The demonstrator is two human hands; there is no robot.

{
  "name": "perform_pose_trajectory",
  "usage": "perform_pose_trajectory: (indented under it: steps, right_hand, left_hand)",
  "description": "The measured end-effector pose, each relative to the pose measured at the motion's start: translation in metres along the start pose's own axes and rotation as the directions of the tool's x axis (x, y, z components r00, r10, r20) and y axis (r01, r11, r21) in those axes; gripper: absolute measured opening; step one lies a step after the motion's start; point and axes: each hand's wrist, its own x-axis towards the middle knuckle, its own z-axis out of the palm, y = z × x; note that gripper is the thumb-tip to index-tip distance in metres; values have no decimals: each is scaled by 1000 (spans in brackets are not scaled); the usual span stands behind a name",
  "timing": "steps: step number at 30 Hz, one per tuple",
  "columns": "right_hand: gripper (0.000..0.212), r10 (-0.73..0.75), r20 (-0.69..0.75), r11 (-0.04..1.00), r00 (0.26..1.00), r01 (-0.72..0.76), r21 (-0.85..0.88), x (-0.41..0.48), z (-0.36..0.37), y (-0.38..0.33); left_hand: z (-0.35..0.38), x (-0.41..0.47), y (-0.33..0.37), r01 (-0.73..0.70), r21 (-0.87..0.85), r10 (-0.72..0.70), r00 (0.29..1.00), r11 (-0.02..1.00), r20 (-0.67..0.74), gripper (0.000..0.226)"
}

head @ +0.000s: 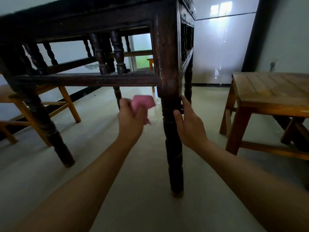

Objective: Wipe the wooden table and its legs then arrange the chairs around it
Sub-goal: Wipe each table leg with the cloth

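The dark wooden table [87, 19] fills the upper frame, seen from low down. Its near turned leg [172, 148] stands in the middle. My left hand [132, 118] grips a crumpled pink cloth [143, 102] just left of that leg, apart from the wood. My right hand [189, 124] holds the leg from the right side, thumb in front and fingers behind it. Another table leg [48, 131] stands at the left.
A light wooden stool [270, 101] stands at the right, close to my right arm. Another light wooden chair [63, 104] sits behind the left table leg. A pale glossy floor [133, 190] spreads below, and a white wall lies beyond.
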Motion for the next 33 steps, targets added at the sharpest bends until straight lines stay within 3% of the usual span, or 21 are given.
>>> perform_pose_trajectory:
  steps: [1,3,5,7,10,12,14,16,18,21,23,25,28,30,31,32,33]
  right_hand:
    - [58,-14,-11,1000,1000,13,-23,-2,1,5]
    - [60,-46,-10,999,999,46,-18,-7,3,12]
    - [62,-63,19,998,998,63,2,-13,5,18]
    - [66,-61,65,998,996,61,6,-19,2,23]
    - [71,-83,127,997,988,81,17,-18,-6,29]
    - [74,-113,147,994,983,112,17,-14,-8,32]
    - [74,-134,141,991,981,133,22,-13,-8,34]
    - [71,-136,125,990,983,131,43,-16,-5,36]
    - [68,-98,131,994,987,90,66,-24,-1,38]
    - [59,-48,169,998,984,39,56,-40,3,45]
    - [56,-40,171,997,984,29,67,-45,5,47]
    - [55,-27,152,997,988,16,73,-45,8,46]
    - [54,-1,146,997,989,-10,73,-46,11,45]
    - [55,2,151,997,989,-14,80,-47,11,46]
    - [56,3,155,996,988,-16,82,-48,10,47]
    - [57,1,157,996,988,-14,83,-48,9,48]
    - [57,-1,157,997,988,-11,78,-48,9,49]
  left_hand:
    - [8,1,6,-70,-26,70,998,997,-3,17]
    - [25,-10,2,-137,17,134,982,990,130,22]
    - [35,-33,-20,-87,125,39,939,988,341,23]
    - [29,-49,-42,0,200,-89,895,980,436,18]
    - [9,-31,-41,91,101,-114,962,991,249,25]
    - [7,-6,-19,57,-61,-49,991,996,122,32]
    - [21,8,-3,-14,-118,26,995,993,97,27]
    - [39,-3,-3,-36,-37,41,988,999,147,21]
    - [41,-28,-27,-23,95,-6,954,995,301,22]
    - [12,-51,-69,-88,401,-169,810,912,562,11]
    - [1,-40,-72,-71,361,-124,862,930,491,9]
    - [7,-18,-45,-74,151,25,952,986,304,11]
    - [35,-5,-11,-215,67,208,974,974,94,11]
    - [44,-28,-23,-244,158,211,957,957,200,16]
    - [44,-46,-38,-285,295,165,914,912,371,20]
    - [40,-65,-54,-398,445,81,811,802,580,25]
    - [32,-78,-70,-497,531,-26,712,686,702,29]
